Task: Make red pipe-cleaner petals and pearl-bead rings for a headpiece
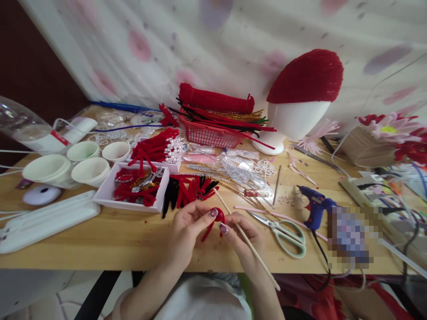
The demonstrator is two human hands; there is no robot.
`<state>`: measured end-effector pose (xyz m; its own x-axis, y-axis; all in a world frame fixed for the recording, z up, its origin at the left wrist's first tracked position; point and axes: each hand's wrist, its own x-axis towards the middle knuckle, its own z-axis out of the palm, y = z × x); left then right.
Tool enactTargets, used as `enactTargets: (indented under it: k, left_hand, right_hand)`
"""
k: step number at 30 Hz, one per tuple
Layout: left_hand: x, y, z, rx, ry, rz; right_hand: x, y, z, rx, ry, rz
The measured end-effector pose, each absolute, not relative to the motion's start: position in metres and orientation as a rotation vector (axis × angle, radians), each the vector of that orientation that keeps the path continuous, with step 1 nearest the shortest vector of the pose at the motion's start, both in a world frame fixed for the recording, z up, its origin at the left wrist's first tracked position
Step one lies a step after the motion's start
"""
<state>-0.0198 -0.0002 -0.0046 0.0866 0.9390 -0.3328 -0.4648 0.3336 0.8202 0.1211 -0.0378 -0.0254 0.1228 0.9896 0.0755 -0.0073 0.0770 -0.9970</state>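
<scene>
My left hand (187,226) is closed, its thumb and index finger pinching a curled red pipe cleaner (219,216) over the front of the table. From the right, my right hand (245,235) grips the same red piece between thumb and fingertips. A thin wooden stick (258,258) also sits in my right hand, slanting from above the fingers down past the wrist. Parts of the red piece hide behind the fingers; one end hangs down between the hands. Just right of my right hand lie scissors (289,238) with pale green handles.
White boxes (133,205) hold red pieces and pearl stems. Behind stand a red basket (210,135) of pipe cleaners and a white head form (296,118) with a red cap. A blue glue gun (315,206) with cord lies right. Paper cups (90,171) stand left.
</scene>
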Motion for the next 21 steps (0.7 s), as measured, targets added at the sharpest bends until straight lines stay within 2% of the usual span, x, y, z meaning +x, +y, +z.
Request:
enactTargets:
  k: [10,21]
  left_hand:
    - [-0.024,-0.006,-0.009,0.880,1.023,1.175]
    - [-0.057,0.011,0.013,1.521,0.956,0.811]
  right_hand:
    - [0.118,-0.038,-0.024,-1.167,-1.073,1.068]
    - [0.128,-0.038,-0.002,-1.220,-1.105,1.202]
